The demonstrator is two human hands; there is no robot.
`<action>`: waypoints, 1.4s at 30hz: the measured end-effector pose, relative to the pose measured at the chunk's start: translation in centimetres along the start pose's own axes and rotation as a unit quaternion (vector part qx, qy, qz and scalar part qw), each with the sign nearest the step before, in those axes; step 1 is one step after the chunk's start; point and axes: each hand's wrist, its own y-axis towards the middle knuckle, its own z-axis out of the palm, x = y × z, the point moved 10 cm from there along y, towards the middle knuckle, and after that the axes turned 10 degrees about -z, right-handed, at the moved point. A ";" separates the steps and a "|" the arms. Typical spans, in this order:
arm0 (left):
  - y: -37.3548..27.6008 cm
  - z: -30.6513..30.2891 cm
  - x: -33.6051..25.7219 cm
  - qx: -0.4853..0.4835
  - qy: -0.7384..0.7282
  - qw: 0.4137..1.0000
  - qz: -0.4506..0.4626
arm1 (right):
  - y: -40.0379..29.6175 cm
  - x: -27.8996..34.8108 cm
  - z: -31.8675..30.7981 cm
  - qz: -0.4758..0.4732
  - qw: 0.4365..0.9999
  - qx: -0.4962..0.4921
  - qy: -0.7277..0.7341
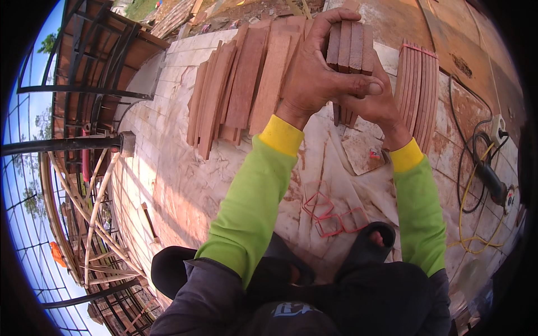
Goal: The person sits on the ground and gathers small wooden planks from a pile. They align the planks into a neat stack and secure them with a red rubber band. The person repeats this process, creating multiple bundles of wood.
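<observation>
Both hands grip a small bundle of reddish-brown wooden boards (350,46), whose end faces stand toward me. My left hand (315,71) wraps the bundle's left side, with fingers over the top and the thumb along its lower edge. On the right side, my right hand (374,101) clasps the same bundle, partly hidden behind it and the left thumb. Loose wooden boards (249,77) lie in a row to the left of the hands. To the right stands another stack of boards (416,96), bound near its far end with a red band (419,51).
Several red straps (329,226) lie on the stained sheet before my feet. A small red-labelled box (375,153) sits near the right wrist. At right are an angle grinder (491,182), a yellow cord (466,210) and a white socket block (499,126). Bamboo poles (97,212) stand left.
</observation>
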 end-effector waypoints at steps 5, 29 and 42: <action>-0.7 -0.1 0.0 -0.024 -0.074 0.997 -0.020 | -0.1 -0.3 0.3 -0.007 1.000 -0.005 0.018; -11.5 -19.7 12.5 -0.218 0.539 0.751 -0.313 | -0.8 -0.8 -0.5 0.026 0.997 0.023 -0.063; -14.6 -21.2 19.3 -0.274 0.277 0.805 -0.447 | -1.3 -1.2 -0.7 0.040 0.996 0.041 -0.066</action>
